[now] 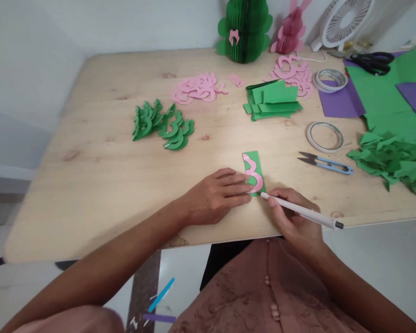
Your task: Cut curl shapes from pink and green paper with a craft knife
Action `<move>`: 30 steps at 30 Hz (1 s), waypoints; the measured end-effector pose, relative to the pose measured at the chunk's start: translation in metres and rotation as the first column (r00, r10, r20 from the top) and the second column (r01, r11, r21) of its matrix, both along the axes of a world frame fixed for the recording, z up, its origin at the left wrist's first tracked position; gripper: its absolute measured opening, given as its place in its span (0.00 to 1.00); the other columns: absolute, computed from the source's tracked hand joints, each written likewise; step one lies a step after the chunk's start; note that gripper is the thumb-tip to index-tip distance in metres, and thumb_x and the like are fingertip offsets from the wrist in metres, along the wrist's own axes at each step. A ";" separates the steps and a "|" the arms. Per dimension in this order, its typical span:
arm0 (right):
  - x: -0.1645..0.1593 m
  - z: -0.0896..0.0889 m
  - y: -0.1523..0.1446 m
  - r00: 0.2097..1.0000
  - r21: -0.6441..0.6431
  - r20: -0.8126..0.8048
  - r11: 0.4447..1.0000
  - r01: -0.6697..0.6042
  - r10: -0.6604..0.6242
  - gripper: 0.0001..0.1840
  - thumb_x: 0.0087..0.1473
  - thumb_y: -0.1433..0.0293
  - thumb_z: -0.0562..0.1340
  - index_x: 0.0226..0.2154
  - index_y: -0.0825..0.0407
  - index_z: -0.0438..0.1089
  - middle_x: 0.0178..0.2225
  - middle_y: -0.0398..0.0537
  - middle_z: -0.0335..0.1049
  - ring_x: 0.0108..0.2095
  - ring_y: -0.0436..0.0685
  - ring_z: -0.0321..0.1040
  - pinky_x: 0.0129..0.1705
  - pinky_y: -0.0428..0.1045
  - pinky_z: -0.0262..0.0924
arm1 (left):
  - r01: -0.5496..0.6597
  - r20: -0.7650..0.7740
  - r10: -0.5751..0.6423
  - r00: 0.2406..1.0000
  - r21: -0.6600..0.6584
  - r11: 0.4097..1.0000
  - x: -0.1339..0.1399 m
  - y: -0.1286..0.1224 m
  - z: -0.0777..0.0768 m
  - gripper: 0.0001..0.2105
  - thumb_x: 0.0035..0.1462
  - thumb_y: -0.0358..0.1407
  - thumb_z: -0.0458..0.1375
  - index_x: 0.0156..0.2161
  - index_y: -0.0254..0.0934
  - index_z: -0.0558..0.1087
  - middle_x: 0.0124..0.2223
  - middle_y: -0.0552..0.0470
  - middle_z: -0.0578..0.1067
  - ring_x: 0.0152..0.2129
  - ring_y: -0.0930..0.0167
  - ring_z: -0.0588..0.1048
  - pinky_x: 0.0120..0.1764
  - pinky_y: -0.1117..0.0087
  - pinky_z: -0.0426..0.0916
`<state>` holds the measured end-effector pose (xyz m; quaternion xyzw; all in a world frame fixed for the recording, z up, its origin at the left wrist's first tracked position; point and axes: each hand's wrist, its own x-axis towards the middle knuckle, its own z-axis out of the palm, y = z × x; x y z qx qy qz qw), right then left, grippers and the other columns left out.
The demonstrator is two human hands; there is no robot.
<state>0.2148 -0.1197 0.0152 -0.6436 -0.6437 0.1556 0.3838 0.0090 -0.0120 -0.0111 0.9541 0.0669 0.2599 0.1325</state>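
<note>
A green paper strip (253, 158) lies on the table near its front edge. On top of it rests a pink curved paper cutout (258, 180). My left hand (213, 196) lies flat, its fingertips pressing on the cutout's left side and partly covering it. In my right hand (294, 215) is a white pen (303, 211), held in a pinch. The pen's tip meets the green strip by the cutout's lower right edge.
Thread snips (326, 163) and tape rolls (325, 137) lie to the right, beside green paper scraps (391, 159). Further back sit green cutouts (175, 132), pink cutouts (196, 88) and a stack of green strips (272, 99). Black scissors (370, 61) and a fan (346, 21) stand back right.
</note>
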 end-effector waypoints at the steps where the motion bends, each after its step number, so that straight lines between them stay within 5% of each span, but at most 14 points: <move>1: 0.000 0.000 0.000 1.000 0.001 0.004 1.000 0.002 -0.002 0.04 0.57 0.68 0.60 0.34 0.49 0.71 0.29 0.45 0.76 0.28 0.54 0.72 0.32 0.49 0.68 | 0.001 0.001 -0.001 1.000 0.000 1.000 0.000 0.000 0.000 0.15 0.61 0.26 0.49 0.49 0.39 0.70 0.54 0.49 0.75 0.57 0.68 0.68 0.58 0.60 0.62; 30: 0.002 -0.002 -0.002 0.997 -0.040 -0.010 0.996 0.081 -0.081 0.04 0.56 0.68 0.60 0.33 0.49 0.70 0.29 0.45 0.75 0.25 0.53 0.69 0.28 0.49 0.64 | 0.012 0.008 -0.012 1.000 -0.011 1.000 0.001 0.000 0.003 0.14 0.61 0.26 0.49 0.49 0.38 0.70 0.55 0.48 0.74 0.57 0.67 0.68 0.58 0.59 0.62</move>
